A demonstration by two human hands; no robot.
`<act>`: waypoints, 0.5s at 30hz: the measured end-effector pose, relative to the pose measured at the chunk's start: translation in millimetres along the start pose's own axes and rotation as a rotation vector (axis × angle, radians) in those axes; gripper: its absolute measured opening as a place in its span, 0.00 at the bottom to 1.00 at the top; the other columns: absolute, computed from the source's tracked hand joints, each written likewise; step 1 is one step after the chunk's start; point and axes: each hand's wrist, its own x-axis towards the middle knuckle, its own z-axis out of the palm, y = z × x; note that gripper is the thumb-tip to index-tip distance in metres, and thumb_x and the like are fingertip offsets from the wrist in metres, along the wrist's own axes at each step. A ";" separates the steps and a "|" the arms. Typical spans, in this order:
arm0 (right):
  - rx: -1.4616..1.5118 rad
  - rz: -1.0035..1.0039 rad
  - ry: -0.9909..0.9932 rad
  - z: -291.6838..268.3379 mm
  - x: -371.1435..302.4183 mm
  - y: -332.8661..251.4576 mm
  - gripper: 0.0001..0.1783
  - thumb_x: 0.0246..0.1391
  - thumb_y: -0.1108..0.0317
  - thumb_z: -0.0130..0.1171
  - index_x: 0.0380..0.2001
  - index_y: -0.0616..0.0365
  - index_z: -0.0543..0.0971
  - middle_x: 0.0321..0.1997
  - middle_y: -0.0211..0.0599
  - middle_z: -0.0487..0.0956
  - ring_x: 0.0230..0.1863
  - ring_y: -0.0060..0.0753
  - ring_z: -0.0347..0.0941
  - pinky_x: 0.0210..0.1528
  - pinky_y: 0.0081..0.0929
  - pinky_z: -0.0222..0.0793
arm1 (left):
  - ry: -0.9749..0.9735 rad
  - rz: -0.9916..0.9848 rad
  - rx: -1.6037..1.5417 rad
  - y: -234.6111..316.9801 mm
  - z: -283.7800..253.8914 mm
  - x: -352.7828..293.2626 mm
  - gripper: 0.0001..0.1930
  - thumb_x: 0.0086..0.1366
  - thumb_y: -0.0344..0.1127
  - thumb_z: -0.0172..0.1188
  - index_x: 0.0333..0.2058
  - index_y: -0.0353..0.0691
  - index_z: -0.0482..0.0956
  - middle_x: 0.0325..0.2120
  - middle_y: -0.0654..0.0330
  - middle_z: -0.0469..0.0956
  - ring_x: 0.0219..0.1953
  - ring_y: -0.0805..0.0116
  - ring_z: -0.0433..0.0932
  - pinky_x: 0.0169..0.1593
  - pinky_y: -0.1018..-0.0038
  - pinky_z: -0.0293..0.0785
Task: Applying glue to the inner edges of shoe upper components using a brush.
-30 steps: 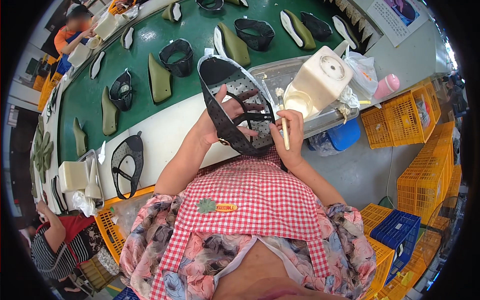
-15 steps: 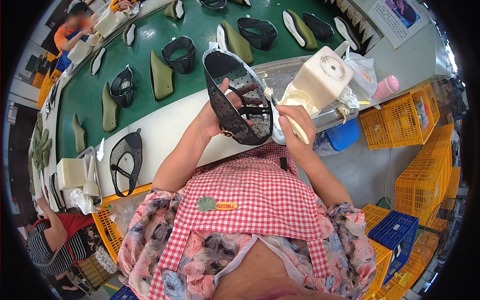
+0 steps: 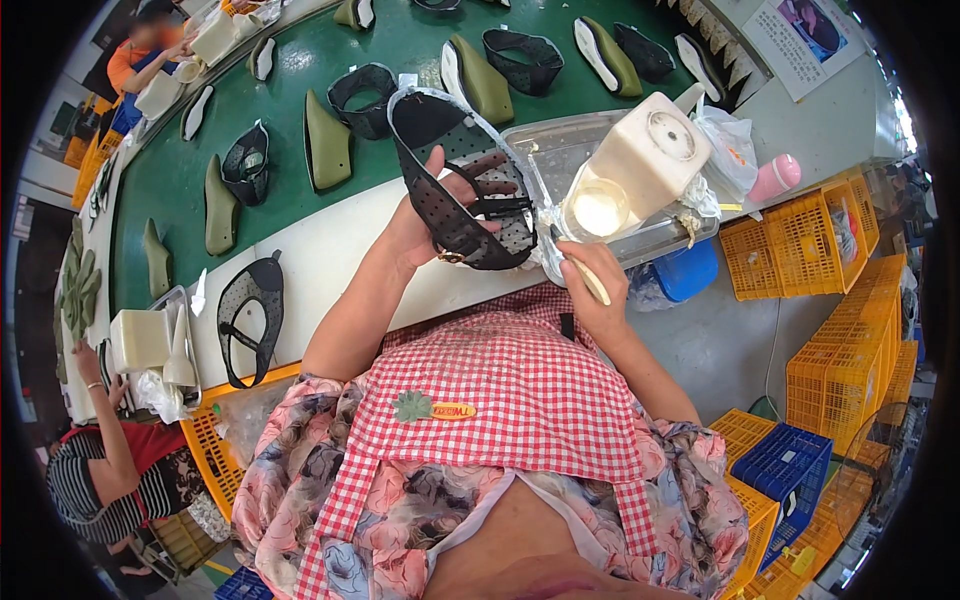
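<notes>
Hands (image 3: 408,235) grip a dotted, pale-edged black mesh upper (image 3: 478,246) and a cream-handled tool (image 3: 592,283).

Seven black mesh uppers (image 3: 487,250), one brush (image 3: 592,282), one pink bottle (image 3: 770,181) and one printed sheet (image 3: 805,40) show.

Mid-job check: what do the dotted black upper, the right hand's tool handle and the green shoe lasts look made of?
Dotted black upper: probably sheer mesh fabric, matte, since light shows between the dots.
Tool handle: smooth, cream-coloured; plastic or painted wood, unclear which.
Green shoe lasts: likely hard plastic, given their uniform colour and soft sheen.
</notes>
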 end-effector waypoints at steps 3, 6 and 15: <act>-0.010 -0.049 0.008 0.2 8.2 -5.5 0.10 0.53 0.77 0.63 0.40 0.61 0.82 0.38 0.43 0.82 0.38 0.46 0.78 0.41 0.35 0.73 | 0.006 -0.024 0.074 -3.6 -0.7 1.4 0.49 0.65 0.77 0.38 0.69 0.39 0.58 0.62 0.42 0.69 0.64 0.47 0.69 0.67 0.54 0.64; -0.062 -0.083 -0.022 2.6 9.6 -1.9 0.10 0.53 0.77 0.63 0.40 0.61 0.82 0.37 0.44 0.83 0.37 0.46 0.78 0.40 0.35 0.73 | -0.035 0.011 0.183 -10.3 3.8 3.0 0.52 0.63 0.79 0.38 0.69 0.38 0.58 0.63 0.43 0.68 0.65 0.50 0.68 0.68 0.57 0.62; 0.018 0.223 -0.156 -12.3 -6.2 -2.8 0.08 0.54 0.72 0.65 0.38 0.61 0.83 0.37 0.44 0.83 0.39 0.44 0.80 0.44 0.34 0.74 | -0.100 0.118 0.405 -39.4 -3.0 3.7 0.45 0.70 0.69 0.43 0.68 0.33 0.59 0.65 0.52 0.67 0.66 0.61 0.67 0.70 0.66 0.59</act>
